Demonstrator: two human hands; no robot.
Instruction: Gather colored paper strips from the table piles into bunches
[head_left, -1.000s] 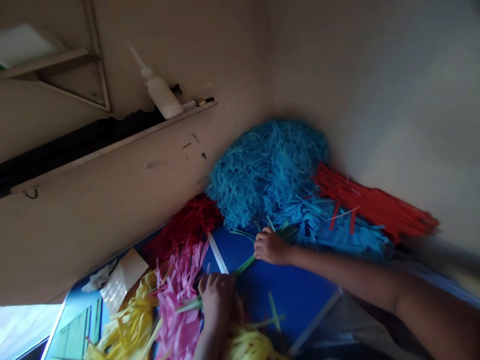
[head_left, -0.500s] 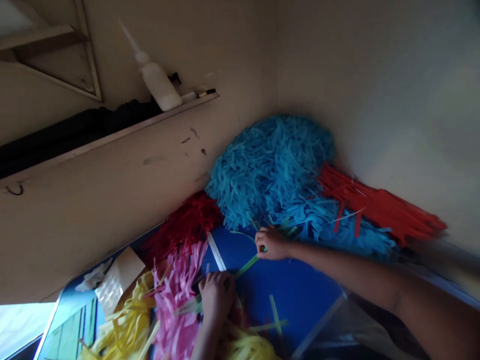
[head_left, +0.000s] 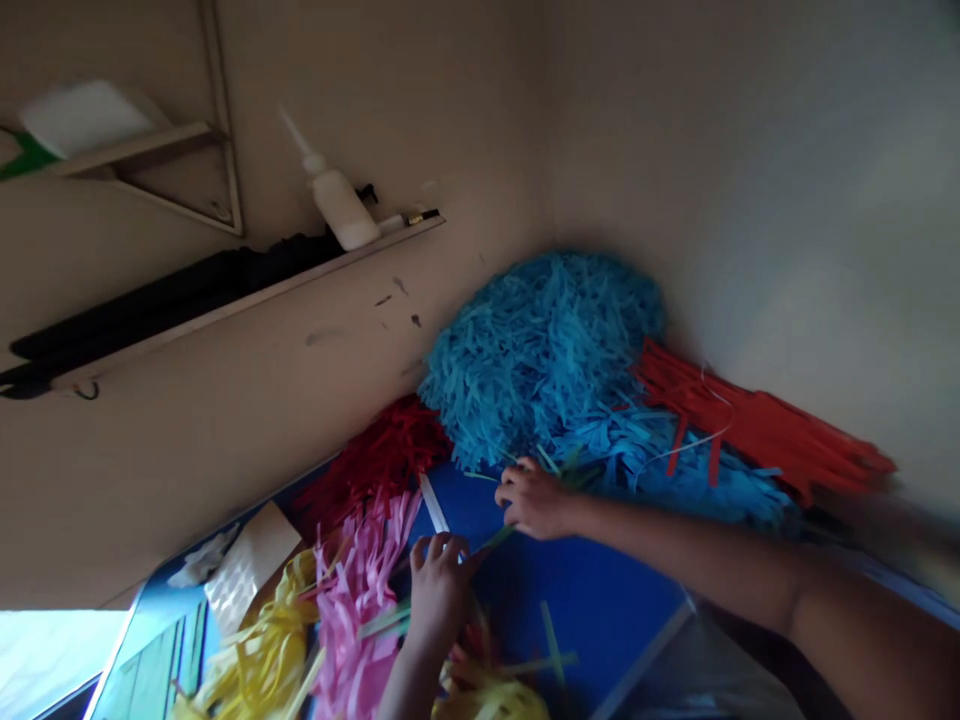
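Below the blue shreds (head_left: 547, 350), right hand (head_left: 534, 498) pinching green strips (head_left: 496, 538), left hand (head_left: 441, 590) nearer on the blue board (head_left: 592, 590), fingers spread loosely, beside pink strips (head_left: 360, 590)

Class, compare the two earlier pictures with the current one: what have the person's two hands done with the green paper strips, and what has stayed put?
The left hand has lifted off the green strips and its fingers have spread open. The right hand has shifted slightly left, still pinching green strips at the edge of the blue pile. The red bundle, pink strips, yellow strips and glue bottle lie as before.
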